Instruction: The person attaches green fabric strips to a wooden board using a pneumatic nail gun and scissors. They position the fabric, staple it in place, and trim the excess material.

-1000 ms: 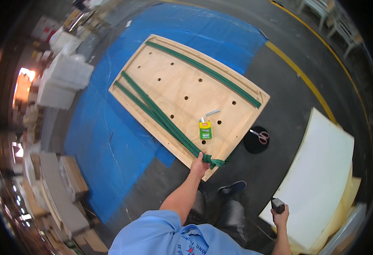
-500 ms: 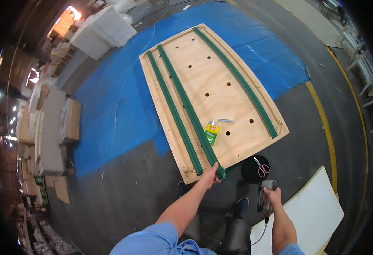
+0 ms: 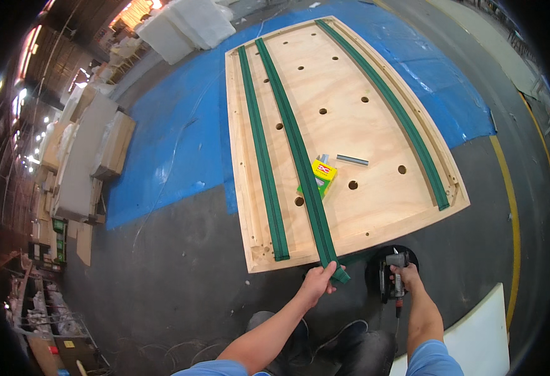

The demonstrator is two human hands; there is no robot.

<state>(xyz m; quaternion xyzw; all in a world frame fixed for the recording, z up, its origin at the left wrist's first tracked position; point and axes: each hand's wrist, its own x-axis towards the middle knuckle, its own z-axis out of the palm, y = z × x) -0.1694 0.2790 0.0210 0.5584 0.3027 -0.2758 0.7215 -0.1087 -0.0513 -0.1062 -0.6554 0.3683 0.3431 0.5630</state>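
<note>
My left hand [image 3: 317, 282] is closed round the near end of a long green webbing strap [image 3: 292, 128], just off the near edge of a plywood panel [image 3: 344, 135] with drilled holes. The strap runs lengthwise across the panel to its far end. Two more green straps, a left one [image 3: 261, 156] and a right one [image 3: 391, 99], lie along the panel's sides. My right hand [image 3: 408, 276] grips a grey and black air staple gun [image 3: 398, 259] with a hose at its base, right of the strap end. A yellow-green box [image 3: 326, 171] and a strip of staples [image 3: 352, 160] lie on the panel.
Under the staple gun is a round black seat or disc [image 3: 375, 258]. A white slab [image 3: 480, 332] lies at lower right. Blue sheeting [image 3: 162, 156] spreads beneath and around the panel. Wrapped white blocks [image 3: 190, 28] stand far left, stacked boards [image 3: 90, 150] at left.
The view has shifted closer to the panel. My left hand still holds the strap, now pulled out past the near edge. The staple gun has come over the black disc, covering most of the scissors.
</note>
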